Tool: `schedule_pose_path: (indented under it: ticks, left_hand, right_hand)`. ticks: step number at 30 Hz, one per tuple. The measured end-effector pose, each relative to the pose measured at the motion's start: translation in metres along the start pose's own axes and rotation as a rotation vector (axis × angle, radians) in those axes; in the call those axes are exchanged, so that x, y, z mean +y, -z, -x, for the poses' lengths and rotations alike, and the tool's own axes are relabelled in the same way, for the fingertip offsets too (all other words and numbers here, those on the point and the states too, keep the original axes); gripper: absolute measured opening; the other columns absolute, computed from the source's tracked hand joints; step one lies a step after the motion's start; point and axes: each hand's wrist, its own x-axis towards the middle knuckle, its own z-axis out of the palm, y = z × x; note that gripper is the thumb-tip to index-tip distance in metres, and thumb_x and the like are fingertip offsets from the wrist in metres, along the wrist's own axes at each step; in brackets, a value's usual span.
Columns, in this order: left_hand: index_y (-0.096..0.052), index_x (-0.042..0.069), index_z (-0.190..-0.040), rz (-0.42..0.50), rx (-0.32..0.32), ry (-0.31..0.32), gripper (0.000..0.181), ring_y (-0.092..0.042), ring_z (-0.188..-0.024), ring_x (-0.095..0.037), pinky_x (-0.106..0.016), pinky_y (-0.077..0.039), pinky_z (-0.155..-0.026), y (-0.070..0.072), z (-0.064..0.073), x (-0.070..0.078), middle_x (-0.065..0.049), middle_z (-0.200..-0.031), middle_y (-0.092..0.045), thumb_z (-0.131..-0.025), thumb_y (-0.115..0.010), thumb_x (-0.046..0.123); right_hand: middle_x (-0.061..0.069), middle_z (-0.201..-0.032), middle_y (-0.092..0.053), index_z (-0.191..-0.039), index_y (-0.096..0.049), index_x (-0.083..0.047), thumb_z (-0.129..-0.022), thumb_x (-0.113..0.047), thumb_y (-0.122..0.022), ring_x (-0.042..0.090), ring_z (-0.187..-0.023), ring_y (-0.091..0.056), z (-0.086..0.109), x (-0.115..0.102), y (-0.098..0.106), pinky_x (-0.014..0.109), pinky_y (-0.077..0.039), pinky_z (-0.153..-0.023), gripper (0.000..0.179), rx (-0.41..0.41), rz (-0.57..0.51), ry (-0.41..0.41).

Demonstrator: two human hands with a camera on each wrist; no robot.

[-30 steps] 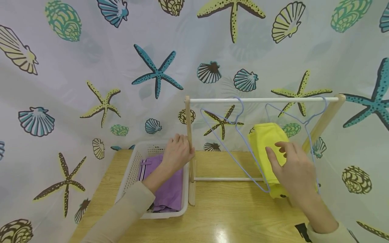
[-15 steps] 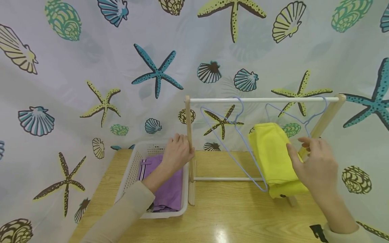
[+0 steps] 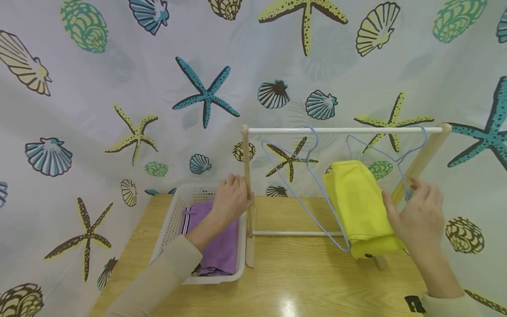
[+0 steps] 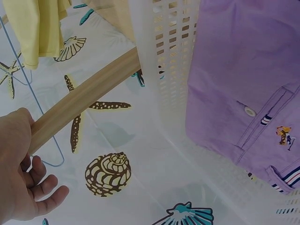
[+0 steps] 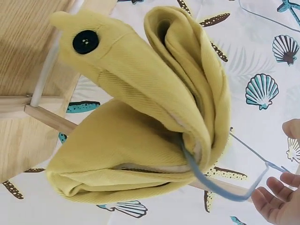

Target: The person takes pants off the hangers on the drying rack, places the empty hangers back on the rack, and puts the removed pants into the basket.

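Near the top of the basket, my left hand (image 3: 231, 198) grips the left wooden post (image 3: 246, 163) of a small clothes rack. The left wrist view has that post (image 4: 89, 96) between thumb and loosely curled fingers. Folded yellow trousers (image 3: 356, 198) hang over the lower bar of a blue wire hanger (image 3: 397, 161) at the rack's right end; their black button (image 5: 86, 42) faces the right wrist camera. Just right of them is my right hand (image 3: 420, 215), thumb and fingers apart, fingertips close to the hanger's side wire. Part of that wire is hidden.
A second blue hanger (image 3: 308, 158) hangs bare on the white top rail (image 3: 277, 131). Left of the rack stands a white perforated basket (image 3: 168, 233) with purple folded trousers (image 3: 218, 251) in it. Behind everything hangs a shell-print curtain (image 3: 150, 75).
My right hand has moved right, from in front of the yellow trousers to the hanger's outer side. The left hand stays on the post.
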Motion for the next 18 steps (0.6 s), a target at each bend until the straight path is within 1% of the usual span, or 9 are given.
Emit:
schedule_pose_path:
  ticks: [2,6,10,13,18]
  left_hand:
    - [-0.058,0.010,-0.086,0.002,0.001,0.001,0.039,-0.062,-0.083,-0.024,-0.032,-0.050,-0.061,0.000,0.000,0.000,-0.003,-0.080,-0.064,-0.092,-0.072,0.046]
    - [-0.058,0.010,-0.086,-0.004,0.001,0.004,0.039,-0.062,-0.084,-0.024,-0.033,-0.050,-0.061,0.000,0.000,0.001,-0.003,-0.080,-0.064,-0.091,-0.073,0.046]
    - [-0.059,0.009,-0.086,-0.003,0.007,0.007,0.040,-0.062,-0.084,-0.024,-0.033,-0.051,-0.062,-0.001,0.000,0.001,-0.004,-0.080,-0.065,-0.090,-0.076,0.046]
    - [-0.059,0.009,-0.086,0.005,0.003,0.011,0.041,-0.062,-0.084,-0.024,-0.034,-0.051,-0.062,-0.001,0.000,0.001,-0.004,-0.081,-0.065,-0.089,-0.077,0.046]
    - [-0.059,0.009,-0.087,0.011,-0.008,0.013,0.040,-0.061,-0.085,-0.025,-0.033,-0.051,-0.062,0.000,0.000,0.001,-0.004,-0.081,-0.064,-0.091,-0.074,0.045]
  right_hand:
    - [0.038,-0.117,-0.054,-0.138,-0.045,0.017,-0.094,-0.034,-0.071,0.052,-0.101,-0.051,0.003,0.004,-0.003,0.056,-0.042,-0.062,0.072,-0.004,0.000,-0.008]
    - [0.040,-0.116,-0.054,-0.137,-0.046,0.018,-0.094,-0.032,-0.072,0.053,-0.098,-0.051,0.006,0.011,-0.008,0.059,-0.043,-0.063,0.071,0.005,0.005,-0.005]
    - [0.038,-0.107,-0.056,-0.134,-0.049,0.018,-0.093,-0.029,-0.073,0.052,-0.090,-0.052,0.010,0.020,-0.014,0.056,-0.041,-0.060,0.067,0.031,0.032,0.030]
    - [0.035,-0.098,-0.056,-0.132,-0.052,0.018,-0.094,-0.029,-0.073,0.051,-0.082,-0.052,0.013,0.026,-0.017,0.054,-0.039,-0.055,0.064,0.055,0.054,0.060]
    - [0.033,-0.093,-0.056,-0.129,-0.055,0.019,-0.096,-0.028,-0.071,0.050,-0.076,-0.053,0.016,0.032,-0.021,0.053,-0.039,-0.051,0.059,0.081,0.076,0.082]
